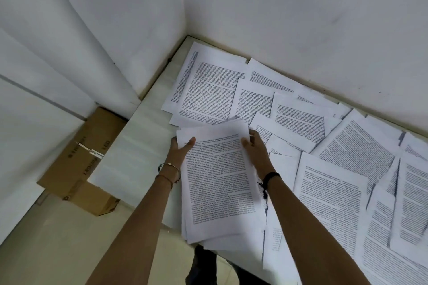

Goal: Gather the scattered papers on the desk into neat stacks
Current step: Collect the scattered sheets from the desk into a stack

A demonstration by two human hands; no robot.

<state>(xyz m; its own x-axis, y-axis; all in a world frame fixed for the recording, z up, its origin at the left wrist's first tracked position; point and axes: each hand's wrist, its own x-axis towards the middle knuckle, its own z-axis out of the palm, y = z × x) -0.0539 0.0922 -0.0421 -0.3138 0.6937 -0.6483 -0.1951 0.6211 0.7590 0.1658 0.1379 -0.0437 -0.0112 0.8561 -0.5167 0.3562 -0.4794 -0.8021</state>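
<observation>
1. while one gathered stack (217, 183) sits between the two hands at the middle of the view, most of the job looks undone: i'd judge it early to midway, with a single pile formed and its edges not yet squared, since sheets fan out at its near end.
2. that stack lies over the near-left part of the table (139, 136), its near end reaching past the table's front edge; whether it rests there or is lifted a little, i cannot tell.
3. its long axis runs from 6 o'clock to 12 o'clock, the far end leaning slightly toward 11; the printed lines run across, with the top of the page away from the person.
4. the left hand (179, 147) has its grip on the stack's far-left corner, thumb laid on top.
5. the right hand (253, 146) has its grip on the far-right corner, thumb also over the top sheet.
6. what is left: the scattered papers (333, 194), overlapping at odd angles, cover the table from 12 o'clock round to 4 o'clock, right up against the wall (301, 18).
7. further out, at 9 o'clock and below table level, a cardboard box (76, 169) lies on the floor (69, 238).
</observation>
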